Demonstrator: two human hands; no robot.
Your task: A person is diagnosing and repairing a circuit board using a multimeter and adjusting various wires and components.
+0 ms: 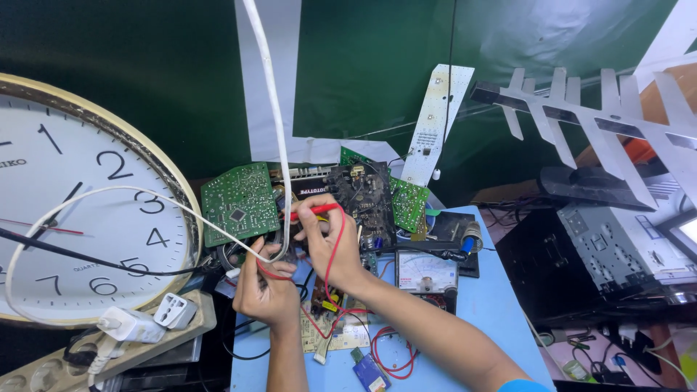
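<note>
Green cloth hangs behind my crowded blue table (501,305), and everything I describe sits relative to the analog multimeter (427,272) lying on it. My right hand (328,239), just left of the meter, pinches the red test probe (314,211) with its tip aimed left toward the dark chassis (367,192) above the meter, while my left hand (263,279), farther left, is curled shut around what I take to be the other probe, though I cannot see it clearly. To probe well, I judge I should hold both tips steady on single points, keep the red lead (332,272) off the green boards (239,203), and glance right to read the needle.
</note>
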